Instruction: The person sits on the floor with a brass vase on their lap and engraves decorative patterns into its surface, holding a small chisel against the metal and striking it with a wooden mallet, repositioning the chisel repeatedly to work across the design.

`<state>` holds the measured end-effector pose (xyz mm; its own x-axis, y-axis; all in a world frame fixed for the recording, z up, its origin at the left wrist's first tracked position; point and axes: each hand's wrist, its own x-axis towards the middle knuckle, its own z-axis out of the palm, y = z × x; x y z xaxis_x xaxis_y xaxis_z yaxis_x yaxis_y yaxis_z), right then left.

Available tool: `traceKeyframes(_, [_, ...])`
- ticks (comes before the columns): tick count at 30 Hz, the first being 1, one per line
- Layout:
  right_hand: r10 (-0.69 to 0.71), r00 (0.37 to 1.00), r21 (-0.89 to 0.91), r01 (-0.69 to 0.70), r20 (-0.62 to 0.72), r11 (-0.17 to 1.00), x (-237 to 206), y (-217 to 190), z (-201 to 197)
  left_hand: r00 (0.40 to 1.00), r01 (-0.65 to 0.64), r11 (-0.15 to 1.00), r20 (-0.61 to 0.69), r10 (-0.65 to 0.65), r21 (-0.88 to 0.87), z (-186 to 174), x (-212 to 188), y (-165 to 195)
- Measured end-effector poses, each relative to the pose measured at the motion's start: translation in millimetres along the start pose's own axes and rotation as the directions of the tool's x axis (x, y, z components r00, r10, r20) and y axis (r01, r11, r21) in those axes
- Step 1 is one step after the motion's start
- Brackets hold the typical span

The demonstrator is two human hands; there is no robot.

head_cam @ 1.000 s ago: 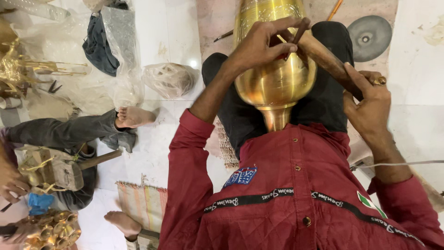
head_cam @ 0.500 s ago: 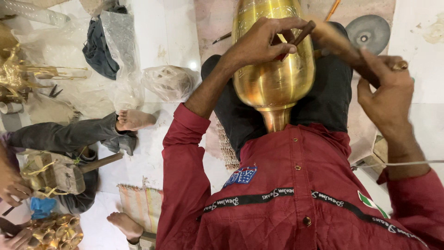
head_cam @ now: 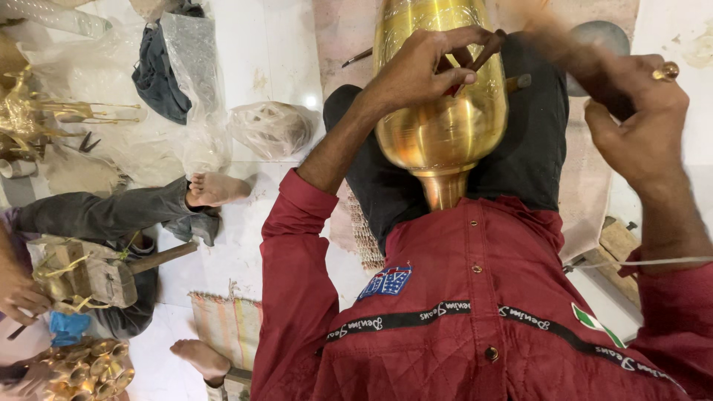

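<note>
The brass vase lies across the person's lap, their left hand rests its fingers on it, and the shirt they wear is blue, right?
Not quite: the shirt is dark red, not blue, as the head view shows. The rest holds: the brass vase lies across the lap, and the left hand rests its fingers on it.

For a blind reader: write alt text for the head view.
A person in a red shirt steadies a large golden brass vase in their lap, left hand pinching a thin tool against it, right hand raised and blurred. At left, another person's bare foot rests on the white floor.
</note>
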<state>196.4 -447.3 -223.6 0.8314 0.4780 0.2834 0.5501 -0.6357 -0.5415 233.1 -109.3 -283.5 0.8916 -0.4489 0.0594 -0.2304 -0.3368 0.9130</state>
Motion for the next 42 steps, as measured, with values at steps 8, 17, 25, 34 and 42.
traceKeyframes(8, [0.046, 0.999, 0.052, -0.046, -0.008, 0.998, -3, -6, 4, 0.998, 0.027, 1.000, 0.050, -0.027, -0.010, 0, -1, 1])
traceKeyframes(17, [0.158, 0.985, 0.275, -0.132, -0.075, 0.952, -6, -25, 6, 0.995, -0.005, 1.000, 0.095, 0.005, -0.002, -5, 1, 10])
traceKeyframes(25, [0.247, 0.965, 0.337, -0.203, -0.093, 0.919, -17, -35, 8, 0.975, -0.192, 0.981, 0.120, 0.186, 0.034, -6, 6, 2])
traceKeyframes(34, [0.051, 0.996, -0.178, -0.064, -0.075, 0.982, -31, -39, 14, 0.970, -0.125, 0.992, 0.211, 0.123, -0.007, -14, 6, 15])
traceKeyframes(42, [0.278, 0.951, 0.236, -0.242, -0.136, 0.941, -53, -39, 27, 0.956, -0.180, 0.983, 0.242, 0.166, 0.039, -13, 6, 21])
